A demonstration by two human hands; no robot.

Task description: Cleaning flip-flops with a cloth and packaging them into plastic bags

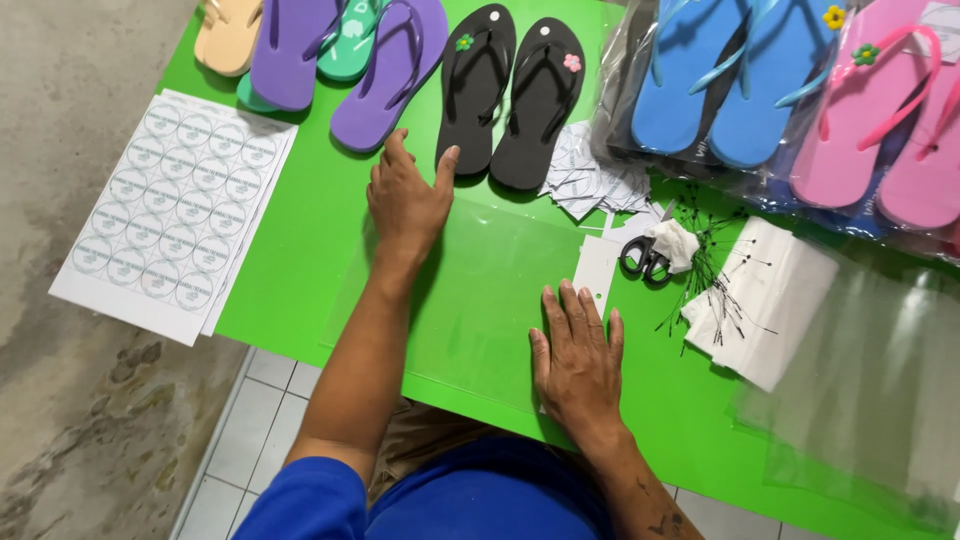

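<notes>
Flat and open, the right hand (578,362) presses a clear bag (480,300) onto the green table (300,260), pinning it smooth. Farther off, the left hand (405,200), fingers spread and holding nothing, touches the black flip-flops (510,95).

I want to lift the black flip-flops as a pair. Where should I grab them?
Pinch the heel ends of the black flip-flops, coming from the near edge beside the left hand. They lie flat, side by side, heels toward you, so the fingers can slide under.
</notes>
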